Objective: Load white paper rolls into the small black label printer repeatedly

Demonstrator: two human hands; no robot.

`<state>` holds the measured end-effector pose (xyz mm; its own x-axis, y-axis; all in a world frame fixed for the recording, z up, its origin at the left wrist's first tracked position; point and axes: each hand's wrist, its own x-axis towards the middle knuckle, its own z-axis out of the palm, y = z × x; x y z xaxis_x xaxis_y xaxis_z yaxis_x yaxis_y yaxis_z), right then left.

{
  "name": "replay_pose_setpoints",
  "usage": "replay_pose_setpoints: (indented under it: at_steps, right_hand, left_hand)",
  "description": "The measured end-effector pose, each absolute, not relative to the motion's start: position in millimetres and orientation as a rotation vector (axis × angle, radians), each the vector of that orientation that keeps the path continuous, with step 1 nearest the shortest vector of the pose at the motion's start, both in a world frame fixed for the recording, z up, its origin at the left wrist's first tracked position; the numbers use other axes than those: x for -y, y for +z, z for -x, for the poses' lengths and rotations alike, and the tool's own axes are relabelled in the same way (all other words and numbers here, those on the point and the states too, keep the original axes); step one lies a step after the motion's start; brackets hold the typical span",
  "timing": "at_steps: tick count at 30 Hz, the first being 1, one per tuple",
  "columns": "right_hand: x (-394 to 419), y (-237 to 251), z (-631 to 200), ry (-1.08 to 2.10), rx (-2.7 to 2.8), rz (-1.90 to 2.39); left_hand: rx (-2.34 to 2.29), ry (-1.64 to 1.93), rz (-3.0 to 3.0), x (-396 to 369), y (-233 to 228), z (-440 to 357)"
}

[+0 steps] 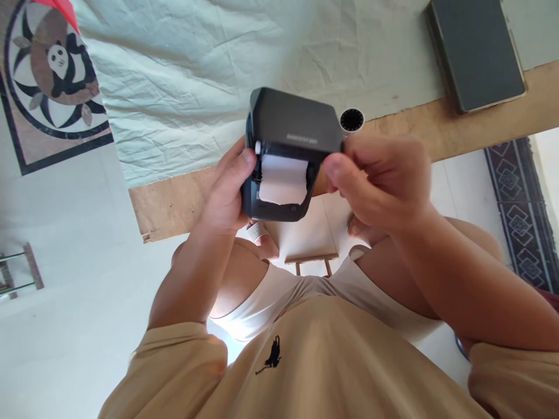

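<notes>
A small black thermal printer [297, 119] is held above the table's front edge, its cover raised. White paper [283, 179] shows inside the paper bay, with a jagged torn edge toward me. My left hand [229, 186] grips the printer's left side, thumb on the rim beside the bay. At the right side, my right hand [384, 174] is curled, with thumb and forefinger against the corner of the cover. It is slightly blurred. Just behind that hand, on the table, stands a white round piece with a dark centre [351, 120]; its lower part is hidden.
A wrinkled pale green cloth [196, 70] covers the wooden table [170, 206], leaving its front edge bare. A dark flat box [478, 55] lies at the back right. Below are my legs and a wooden stool bar [312, 259]. A metal-legged stand [20, 270] is at the left.
</notes>
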<state>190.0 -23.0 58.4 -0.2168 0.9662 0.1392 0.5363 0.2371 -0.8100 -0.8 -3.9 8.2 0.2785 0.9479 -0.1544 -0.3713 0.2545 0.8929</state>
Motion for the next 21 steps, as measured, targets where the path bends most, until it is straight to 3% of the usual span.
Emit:
replay_pose_setpoints:
  at_steps: [7,15,21]
  right_hand:
    - [18.7,56.2,-185.4,0.46,1.915,1.21]
    - [22.0,65.1,-165.1,0.46,2.136,1.994]
    - [23.3,60.6,-166.6,0.32,2.305,1.781]
  left_hand:
    - [-0.728,1.059,-0.942,3.8,8.0,0.9]
    - [-0.742,0.991,-1.103,8.3,6.9,7.4]
    - [-0.769,1.01,-1.035,8.7,8.5,5.9]
